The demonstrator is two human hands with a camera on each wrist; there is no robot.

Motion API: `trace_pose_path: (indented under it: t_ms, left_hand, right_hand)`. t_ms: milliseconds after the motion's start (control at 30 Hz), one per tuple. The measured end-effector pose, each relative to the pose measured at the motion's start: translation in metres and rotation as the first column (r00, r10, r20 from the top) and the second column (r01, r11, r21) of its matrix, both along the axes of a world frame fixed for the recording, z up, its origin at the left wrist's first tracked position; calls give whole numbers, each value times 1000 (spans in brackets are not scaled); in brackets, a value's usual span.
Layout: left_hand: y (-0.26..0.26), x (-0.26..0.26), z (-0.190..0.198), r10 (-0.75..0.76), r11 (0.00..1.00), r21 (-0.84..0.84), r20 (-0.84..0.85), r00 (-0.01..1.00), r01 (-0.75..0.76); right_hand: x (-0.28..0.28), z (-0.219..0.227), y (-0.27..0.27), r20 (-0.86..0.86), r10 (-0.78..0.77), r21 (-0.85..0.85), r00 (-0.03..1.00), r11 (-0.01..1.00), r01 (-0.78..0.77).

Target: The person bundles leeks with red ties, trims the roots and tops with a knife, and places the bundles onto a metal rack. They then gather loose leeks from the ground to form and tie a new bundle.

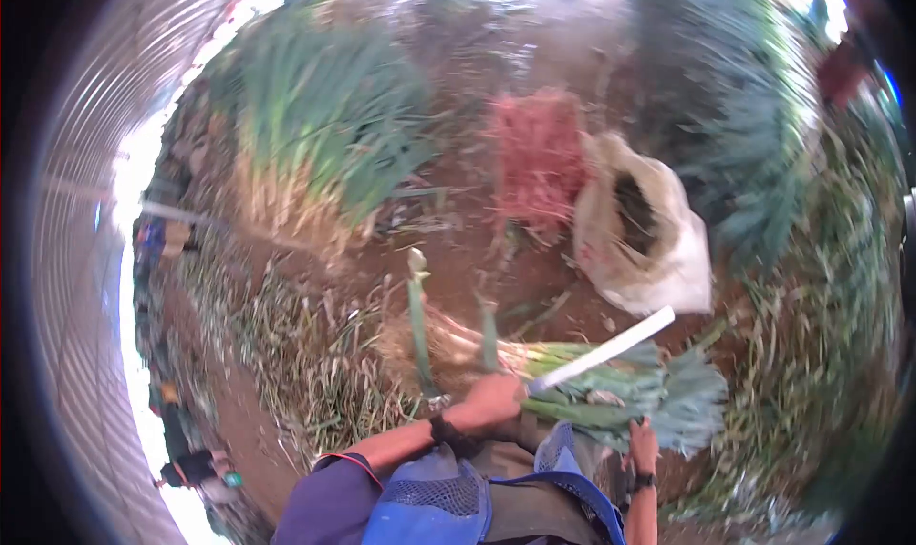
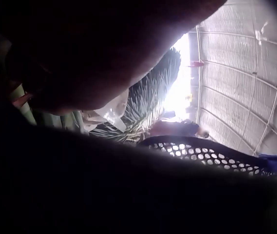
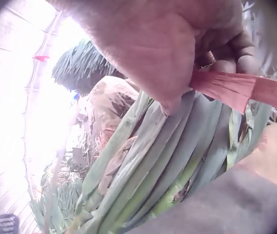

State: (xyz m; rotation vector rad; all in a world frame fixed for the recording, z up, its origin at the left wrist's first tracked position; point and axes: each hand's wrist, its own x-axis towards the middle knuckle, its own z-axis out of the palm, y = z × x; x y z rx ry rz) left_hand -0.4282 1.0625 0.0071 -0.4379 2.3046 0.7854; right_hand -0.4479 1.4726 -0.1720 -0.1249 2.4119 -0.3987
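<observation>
A bundle of leeks (image 1: 572,378) lies across the person's lap, roots at left and broad leaves at right. At its middle the left hand (image 1: 491,400) grips a long knife, its pale blade (image 1: 606,347) slanting up and right over the leaves. In the dark left wrist view, that hand (image 2: 94,53) fills most of the top. Over the leafy end is the right hand (image 1: 644,442). The right wrist view shows its thumb and curled fingers holding a flat red strip (image 3: 226,90) just above the leek leaves (image 3: 162,161).
Beyond the bundle stands an open white sack (image 1: 682,249) beside a red, frayed-looking pile (image 1: 539,158). Large stacks of leeks (image 1: 324,115) rise at back left and back right. Loose leaf trimmings (image 1: 305,364) cover the ground on both sides. Other people are near the bright left edge.
</observation>
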Motion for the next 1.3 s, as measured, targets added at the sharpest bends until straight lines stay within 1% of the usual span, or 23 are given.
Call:
trace_pose_path:
  t_ms: [33,100,200,233,267,300,400,433,500,533,600,667,767,833,900,1000,1033,1067,1100,1133,1167,1233,1300]
  left_hand:
    - [-20,14,9,6,999,41,20,1000,-7]
    - [-58,33,9,56,993,102,39,998,-60]
    - [-114,91,-10,120,986,112,48,992,-124]
    - [-136,109,-11,164,979,120,35,986,-167]
    - [-152,127,-7,213,969,127,18,977,-213]
    - [-172,142,-1,273,957,85,37,961,-276]
    - [-237,179,4,334,942,26,8,942,-334]
    - [-253,200,-4,395,918,-1,-33,918,-396]
    - [-277,239,-15,472,880,-15,-85,877,-475]
    - [-289,257,-18,556,827,-39,-94,826,-562]
    - [-312,281,-16,647,752,-57,-122,753,-656]
    - [-330,305,2,841,531,-82,-67,536,-843]
    - [-342,354,-28,893,423,-54,-146,426,-905]
    - [-351,372,-52,969,227,-31,-97,229,-973]
    - [-367,384,-73,994,106,33,-33,104,-994]
    - [-407,386,-92,996,33,-55,-80,37,-998]
    - [-429,382,-73,998,-27,11,-54,-28,-1000]
    - [-451,380,-71,998,-30,17,-49,-31,-999]
    - [-470,377,-70,991,-133,90,-17,-135,-987]
    - [-491,374,-67,972,-234,157,22,-234,-959]
    - [-525,353,-26,951,-303,277,25,-309,-912]
    - [-581,327,12,942,-313,355,2,-334,-881]
    - [-635,307,35,937,-310,427,-16,-350,-850]
  right_hand:
    - [9,-4,-7,-22,8,-46,1000,999,-9]
    - [8,6,-18,122,-176,-168,977,966,195]
    - [12,7,-34,186,219,-11,958,975,-221]
    - [2,30,-70,166,265,-6,950,963,-268]
    - [-2,82,-137,221,118,64,968,989,-135]
    - [-2,113,-193,256,-48,132,965,991,14]
    - [-13,118,-281,310,59,133,949,985,-105]
    - [0,130,-314,105,42,54,994,997,-48]
    - [-7,124,-363,134,154,18,979,987,-158]
    - [-13,125,-388,175,246,-23,953,969,-246]
    - [-20,134,-441,124,272,-95,954,961,-261]
    - [-19,148,-504,78,296,-168,952,945,-280]
    - [-12,162,-592,120,400,-227,909,902,-367]
    - [-10,163,-645,140,425,-254,894,888,-382]
    - [-14,154,-698,202,444,-373,873,859,-351]
    - [-17,145,-793,207,368,-416,906,872,-259]
    - [-20,159,-829,267,368,-460,891,861,-217]
    - [-19,193,-875,212,409,-567,888,791,-229]
    - [-18,244,-924,344,345,-539,873,834,-117]
    - [-32,229,-953,214,434,-625,875,749,-219]
    - [-24,291,-997,402,437,-620,805,776,-112]
    - [-32,302,-1062,81,531,-822,843,514,-245]
    - [-40,361,-1115,60,634,-897,771,373,-237]
